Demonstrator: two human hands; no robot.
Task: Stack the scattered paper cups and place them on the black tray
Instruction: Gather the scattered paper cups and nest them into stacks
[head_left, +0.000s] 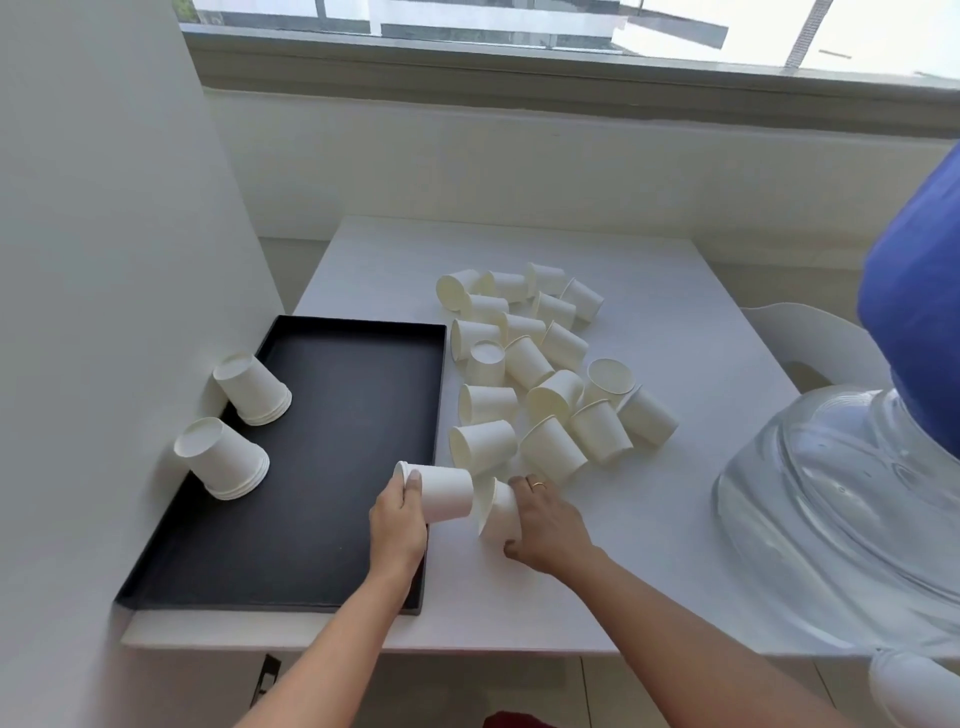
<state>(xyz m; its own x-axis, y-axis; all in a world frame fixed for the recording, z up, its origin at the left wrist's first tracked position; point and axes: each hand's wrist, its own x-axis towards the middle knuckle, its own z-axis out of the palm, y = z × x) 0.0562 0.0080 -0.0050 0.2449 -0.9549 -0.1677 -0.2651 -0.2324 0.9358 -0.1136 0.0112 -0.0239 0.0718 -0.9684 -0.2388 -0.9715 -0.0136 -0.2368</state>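
A black tray (343, 415) lies on the left part of the white table. Two short stacks of upside-down white paper cups stand along its left side, one farther back (253, 391) and one nearer (223, 460). Several loose cups (535, 364) lie scattered in a heap right of the tray. My left hand (397, 525) grips one cup (444, 493) held sideways over the tray's right edge. My right hand (548, 525) grips another cup (498, 512) just to its right, its rim facing the first cup's open end.
A large clear water bottle (841, 514) with a blue top (914, 332) stands on the table's right side. A white wall panel (104, 260) borders the tray on the left. A white chair back (810, 338) shows beyond the table's right edge, a window ledge behind.
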